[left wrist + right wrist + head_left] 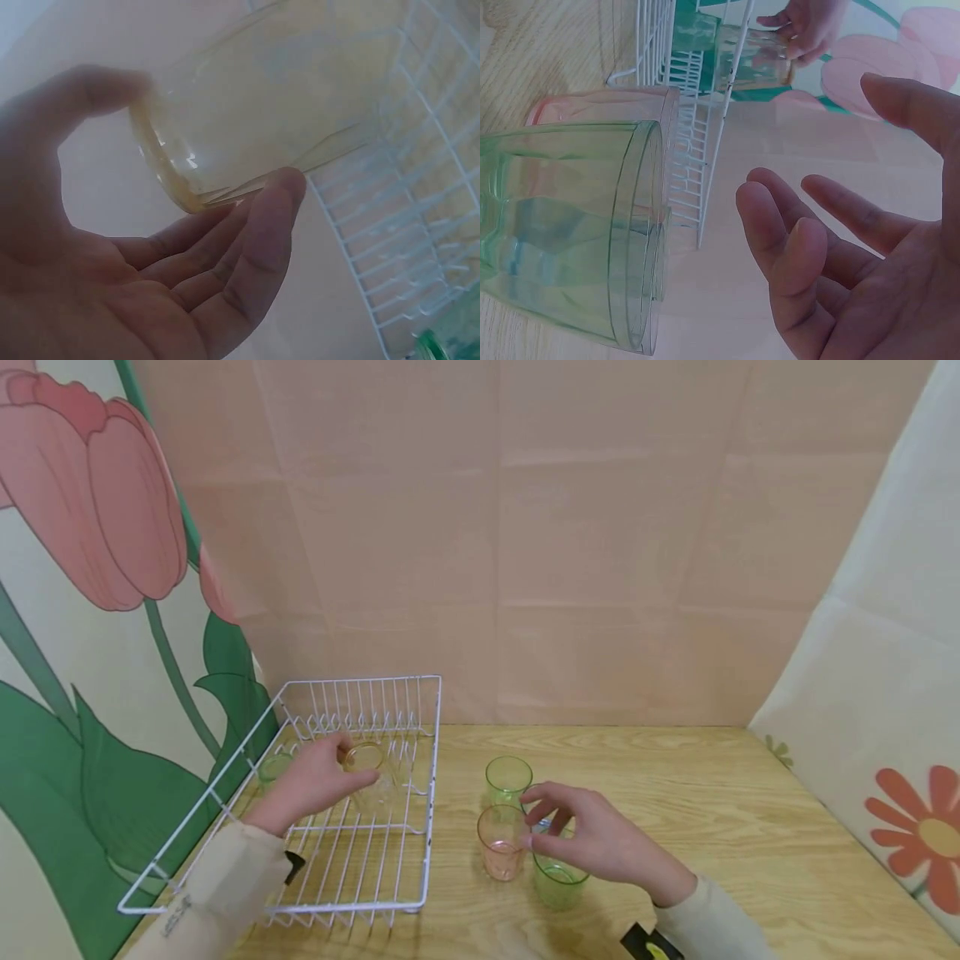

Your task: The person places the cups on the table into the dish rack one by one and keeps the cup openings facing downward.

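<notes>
My left hand (318, 774) holds a clear yellow-tinted glass (375, 787) near its rim, thumb on one side and fingers on the other, over the white wire dish rack (431, 827). In the left wrist view, the glass (262, 112) is gripped by its yellow rim. Above the tumblers on the table hovers my right hand (592, 837), fingers loosely bent and holding nothing. Close under it stand a pink glass (501, 856) and a green glass (561, 887). Another green glass (508, 777) is behind them, and a bluish one is mostly hidden by the hand.
A green glass (274, 768) sits in the rack's left side, beyond my left wrist. The wooden table (660, 760) meets a pinkish cloth wall (495, 543) at the back. Flower-printed cloths (135, 510) flank both sides.
</notes>
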Demonstrator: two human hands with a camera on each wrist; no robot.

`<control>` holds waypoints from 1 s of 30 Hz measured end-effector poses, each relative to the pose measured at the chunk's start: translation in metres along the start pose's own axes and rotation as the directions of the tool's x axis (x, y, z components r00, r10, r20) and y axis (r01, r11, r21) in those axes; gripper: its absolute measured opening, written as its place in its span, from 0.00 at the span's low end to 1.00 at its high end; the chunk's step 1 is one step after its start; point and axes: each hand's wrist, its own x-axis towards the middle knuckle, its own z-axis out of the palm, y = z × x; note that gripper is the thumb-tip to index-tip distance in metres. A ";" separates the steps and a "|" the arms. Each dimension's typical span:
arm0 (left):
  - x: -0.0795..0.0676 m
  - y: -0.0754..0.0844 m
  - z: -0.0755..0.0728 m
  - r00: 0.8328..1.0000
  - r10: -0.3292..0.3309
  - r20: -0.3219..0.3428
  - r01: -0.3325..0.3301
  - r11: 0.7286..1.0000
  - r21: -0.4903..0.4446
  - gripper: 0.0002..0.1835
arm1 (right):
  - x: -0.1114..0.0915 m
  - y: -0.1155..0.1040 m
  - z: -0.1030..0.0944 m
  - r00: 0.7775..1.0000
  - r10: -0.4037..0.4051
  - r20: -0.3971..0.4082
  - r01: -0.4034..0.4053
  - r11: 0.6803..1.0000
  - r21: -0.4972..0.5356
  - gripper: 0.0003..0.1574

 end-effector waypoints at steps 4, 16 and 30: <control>0.009 -0.016 -0.002 0.999 -0.033 0.035 0.033 0.999 0.010 0.33 | 0.000 0.000 -0.001 1.000 0.006 0.011 -0.006 1.000 0.012 0.24; 0.024 -0.044 0.008 0.989 -0.114 0.090 0.106 0.990 0.095 0.26 | -0.002 0.003 -0.001 0.999 0.015 0.043 -0.017 0.999 0.047 0.22; 0.025 -0.052 0.013 0.977 -0.183 0.109 0.172 0.980 0.104 0.34 | -0.002 -0.001 -0.002 1.000 0.018 0.011 -0.018 1.000 0.019 0.20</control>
